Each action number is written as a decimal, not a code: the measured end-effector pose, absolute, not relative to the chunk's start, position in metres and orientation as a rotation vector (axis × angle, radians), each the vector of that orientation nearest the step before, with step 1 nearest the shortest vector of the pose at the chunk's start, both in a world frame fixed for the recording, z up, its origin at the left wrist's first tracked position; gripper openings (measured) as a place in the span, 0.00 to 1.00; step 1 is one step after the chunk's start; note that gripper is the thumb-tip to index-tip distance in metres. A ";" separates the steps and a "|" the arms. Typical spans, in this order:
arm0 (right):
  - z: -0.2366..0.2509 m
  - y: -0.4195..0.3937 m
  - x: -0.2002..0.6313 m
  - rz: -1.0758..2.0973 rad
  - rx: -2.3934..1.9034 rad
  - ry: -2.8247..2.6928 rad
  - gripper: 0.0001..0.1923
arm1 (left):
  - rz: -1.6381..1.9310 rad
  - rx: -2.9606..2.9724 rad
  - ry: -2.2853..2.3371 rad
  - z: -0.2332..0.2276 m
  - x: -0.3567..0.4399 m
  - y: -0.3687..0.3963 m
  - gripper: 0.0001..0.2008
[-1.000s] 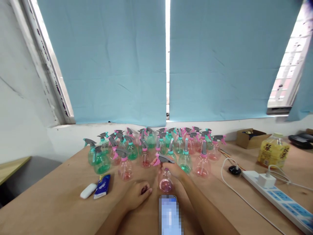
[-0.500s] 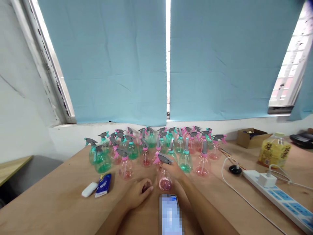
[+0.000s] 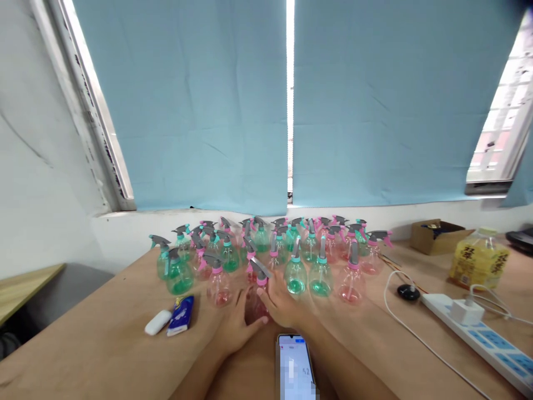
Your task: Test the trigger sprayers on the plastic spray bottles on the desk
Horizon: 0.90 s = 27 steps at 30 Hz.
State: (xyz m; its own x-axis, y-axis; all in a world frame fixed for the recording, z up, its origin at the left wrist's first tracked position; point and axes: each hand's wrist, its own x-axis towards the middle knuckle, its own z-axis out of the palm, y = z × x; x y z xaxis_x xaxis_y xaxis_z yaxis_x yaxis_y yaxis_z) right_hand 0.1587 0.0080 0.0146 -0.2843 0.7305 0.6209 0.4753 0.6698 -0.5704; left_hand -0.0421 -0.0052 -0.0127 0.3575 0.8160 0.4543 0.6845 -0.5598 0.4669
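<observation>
Between my hands a clear pink spray bottle with a grey and pink trigger head stands close to upright. My right hand grips it from the right, just below the head. From the left, my left hand curls round the lower body, its thumb along the near side. The fingers behind the bottle are partly hidden. Close by are another pink spray bottle on the left and a green spray bottle on the right. Nearer me lies a lit phone, partly pixelated.
Several more pink and green spray bottles crowd the back of the wooden table. At left lie a white case and a blue packet. To the right are a carton, a yellow-labelled jug, a black disc and a power strip with cables.
The pink spray bottle has gone from tilted in my right hand to nearly upright, a little to the left. My left hand has come up to it and taken hold.
</observation>
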 end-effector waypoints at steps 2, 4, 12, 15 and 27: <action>0.017 0.003 0.154 0.345 -0.948 -1.973 0.22 | 1.003 2.404 1.424 -0.015 -0.041 -0.003 0.43; 0.018 -0.001 0.148 0.359 -0.965 -1.983 0.21 | 1.032 2.383 1.458 -0.018 -0.040 -0.001 0.44; 0.000 0.006 0.140 0.780 -0.891 -2.024 0.35 | 1.217 2.308 1.602 -0.024 -0.049 0.008 0.39; 0.000 0.017 0.140 0.791 -0.852 -1.926 0.31 | 1.182 2.255 1.706 -0.025 -0.052 0.011 0.39; 0.080 0.098 0.120 0.523 -1.048 -1.849 0.23 | 1.339 2.210 1.890 -0.020 -0.054 0.010 0.39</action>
